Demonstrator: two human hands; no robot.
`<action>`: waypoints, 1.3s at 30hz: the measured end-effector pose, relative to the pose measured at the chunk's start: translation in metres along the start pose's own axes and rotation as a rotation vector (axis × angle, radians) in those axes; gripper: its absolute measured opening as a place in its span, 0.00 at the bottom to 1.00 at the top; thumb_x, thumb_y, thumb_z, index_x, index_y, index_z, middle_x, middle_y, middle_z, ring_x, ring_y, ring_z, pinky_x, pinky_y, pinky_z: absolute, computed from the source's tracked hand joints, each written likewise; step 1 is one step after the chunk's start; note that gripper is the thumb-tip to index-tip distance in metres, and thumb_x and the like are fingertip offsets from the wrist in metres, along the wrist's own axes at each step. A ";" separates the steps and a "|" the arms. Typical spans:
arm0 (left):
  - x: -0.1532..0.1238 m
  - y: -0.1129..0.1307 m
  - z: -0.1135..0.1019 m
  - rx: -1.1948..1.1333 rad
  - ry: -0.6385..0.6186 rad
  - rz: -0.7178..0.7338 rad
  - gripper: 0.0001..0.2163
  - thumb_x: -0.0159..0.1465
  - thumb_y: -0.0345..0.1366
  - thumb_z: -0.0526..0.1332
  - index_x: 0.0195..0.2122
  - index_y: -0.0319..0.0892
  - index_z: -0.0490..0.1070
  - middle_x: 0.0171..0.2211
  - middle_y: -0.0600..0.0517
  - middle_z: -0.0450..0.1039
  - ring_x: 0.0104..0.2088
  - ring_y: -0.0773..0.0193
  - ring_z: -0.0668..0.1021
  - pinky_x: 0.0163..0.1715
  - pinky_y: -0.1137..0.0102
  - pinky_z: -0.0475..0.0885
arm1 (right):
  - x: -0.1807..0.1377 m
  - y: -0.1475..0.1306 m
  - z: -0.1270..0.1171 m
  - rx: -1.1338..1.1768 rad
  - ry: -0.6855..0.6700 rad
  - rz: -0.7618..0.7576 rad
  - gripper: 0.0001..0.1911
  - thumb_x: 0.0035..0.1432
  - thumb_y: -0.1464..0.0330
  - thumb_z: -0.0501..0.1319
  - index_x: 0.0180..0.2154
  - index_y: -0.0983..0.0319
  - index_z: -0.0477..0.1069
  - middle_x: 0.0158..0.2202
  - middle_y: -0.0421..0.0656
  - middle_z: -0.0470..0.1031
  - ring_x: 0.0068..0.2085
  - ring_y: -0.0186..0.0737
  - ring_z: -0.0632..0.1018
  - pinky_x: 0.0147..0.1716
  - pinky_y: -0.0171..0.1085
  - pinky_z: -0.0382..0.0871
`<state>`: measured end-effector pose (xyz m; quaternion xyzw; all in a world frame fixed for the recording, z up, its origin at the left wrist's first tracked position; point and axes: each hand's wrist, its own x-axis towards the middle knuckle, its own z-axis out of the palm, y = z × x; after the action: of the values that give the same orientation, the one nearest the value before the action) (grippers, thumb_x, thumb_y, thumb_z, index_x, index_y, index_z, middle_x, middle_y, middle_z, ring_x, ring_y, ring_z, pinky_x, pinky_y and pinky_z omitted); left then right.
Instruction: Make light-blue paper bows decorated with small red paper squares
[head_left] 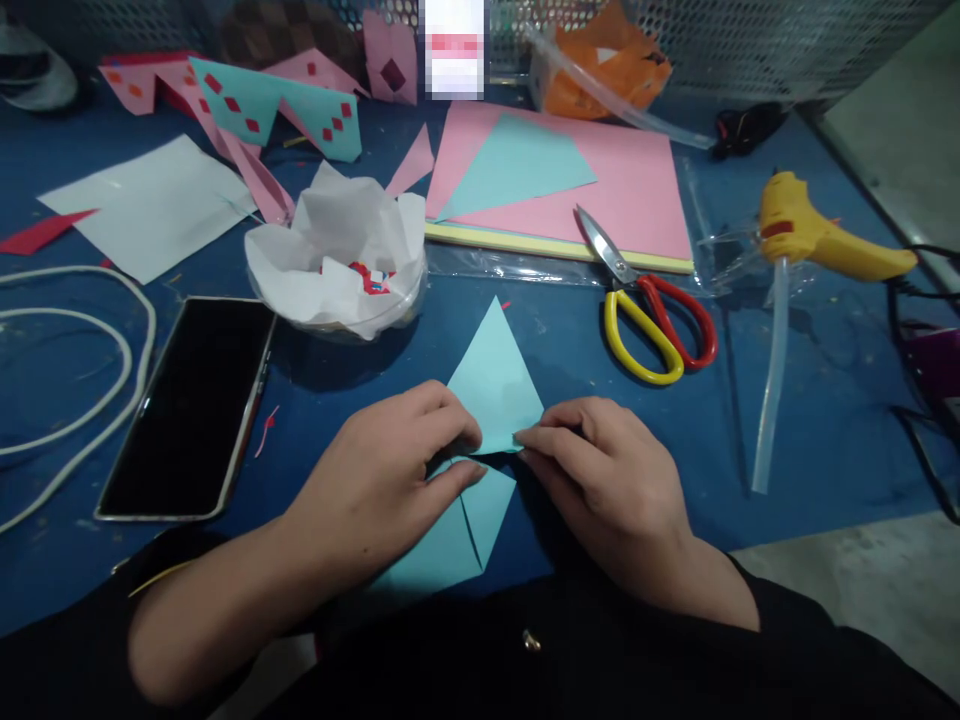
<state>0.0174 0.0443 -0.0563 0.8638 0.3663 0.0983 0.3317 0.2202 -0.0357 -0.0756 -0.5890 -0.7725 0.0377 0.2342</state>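
Note:
A light blue folded paper (491, 385) lies on the blue table (817, 420) right in front of me, its point aimed away from me. My left hand (390, 480) presses down on its left side with fingers curled and pinched on a fold. From the right, my right hand (600, 480) pinches the paper's right corner between thumb and forefinger. The lower half of the paper (457, 535) shows between my wrists.
Scissors (645, 310) with a yellow and a red handle lie to the right, a yellow glue gun (817, 240) with a glue stick farther right. A phone (191, 405) lies at the left beside a white cord (90, 370). Behind are a bowl of crumpled paper (337, 260) and pink sheets (630, 190).

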 end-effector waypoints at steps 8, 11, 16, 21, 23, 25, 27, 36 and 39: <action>0.002 0.000 0.004 -0.001 0.050 -0.046 0.05 0.63 0.36 0.61 0.31 0.45 0.74 0.33 0.53 0.74 0.32 0.64 0.75 0.30 0.70 0.64 | 0.003 0.002 0.001 0.154 -0.043 0.107 0.06 0.66 0.70 0.59 0.37 0.62 0.74 0.34 0.45 0.76 0.37 0.40 0.75 0.36 0.41 0.67; 0.002 -0.001 0.005 0.000 0.053 -0.043 0.07 0.64 0.36 0.59 0.31 0.45 0.75 0.33 0.53 0.75 0.32 0.63 0.76 0.30 0.70 0.66 | 0.002 0.003 0.000 0.179 -0.037 0.127 0.06 0.66 0.70 0.59 0.37 0.61 0.74 0.34 0.44 0.76 0.37 0.41 0.76 0.35 0.41 0.68; -0.001 -0.003 0.005 0.025 0.078 -0.026 0.08 0.65 0.37 0.59 0.32 0.46 0.77 0.33 0.53 0.75 0.32 0.64 0.76 0.28 0.71 0.66 | -0.002 0.007 -0.010 0.238 0.097 0.276 0.04 0.65 0.71 0.60 0.39 0.57 0.73 0.36 0.44 0.75 0.38 0.42 0.77 0.36 0.41 0.72; 0.001 -0.004 0.006 0.023 0.085 -0.008 0.07 0.65 0.36 0.60 0.31 0.46 0.76 0.32 0.54 0.74 0.31 0.66 0.76 0.28 0.71 0.66 | -0.001 0.008 -0.008 0.299 -0.012 0.207 0.04 0.65 0.71 0.60 0.41 0.59 0.74 0.37 0.44 0.75 0.39 0.40 0.77 0.36 0.40 0.70; 0.002 -0.005 0.006 0.025 0.080 -0.005 0.07 0.65 0.36 0.61 0.31 0.46 0.76 0.32 0.55 0.74 0.31 0.66 0.76 0.28 0.71 0.65 | 0.001 0.007 -0.005 0.278 -0.052 0.167 0.04 0.66 0.70 0.60 0.41 0.61 0.74 0.37 0.44 0.75 0.39 0.40 0.76 0.36 0.40 0.67; 0.002 -0.005 0.007 0.028 0.077 -0.005 0.06 0.65 0.36 0.61 0.31 0.46 0.76 0.32 0.55 0.74 0.31 0.66 0.76 0.28 0.71 0.65 | 0.003 0.005 -0.002 0.234 -0.061 0.148 0.05 0.66 0.70 0.60 0.39 0.62 0.74 0.36 0.44 0.75 0.37 0.39 0.76 0.35 0.40 0.64; 0.002 -0.005 0.006 0.028 0.072 -0.011 0.06 0.65 0.36 0.61 0.32 0.46 0.76 0.32 0.54 0.74 0.31 0.65 0.76 0.28 0.71 0.65 | 0.005 0.003 0.000 0.205 -0.058 0.141 0.06 0.66 0.71 0.59 0.38 0.62 0.74 0.34 0.43 0.75 0.36 0.38 0.75 0.34 0.40 0.62; -0.002 -0.004 0.004 0.060 0.082 -0.023 0.07 0.65 0.37 0.60 0.31 0.45 0.76 0.32 0.54 0.74 0.32 0.64 0.76 0.30 0.69 0.65 | 0.009 -0.003 0.002 0.051 -0.086 0.160 0.10 0.67 0.71 0.55 0.33 0.63 0.71 0.32 0.44 0.71 0.32 0.40 0.70 0.32 0.41 0.59; -0.001 -0.002 0.005 0.055 0.083 -0.031 0.07 0.65 0.35 0.60 0.31 0.45 0.76 0.31 0.54 0.74 0.32 0.64 0.75 0.30 0.68 0.64 | 0.010 -0.004 0.001 0.060 -0.116 0.174 0.09 0.67 0.70 0.55 0.33 0.63 0.70 0.32 0.43 0.70 0.32 0.40 0.70 0.32 0.41 0.58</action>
<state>0.0169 0.0423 -0.0613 0.8620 0.3955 0.1189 0.2939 0.2143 -0.0277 -0.0725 -0.6433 -0.7294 0.1148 0.2024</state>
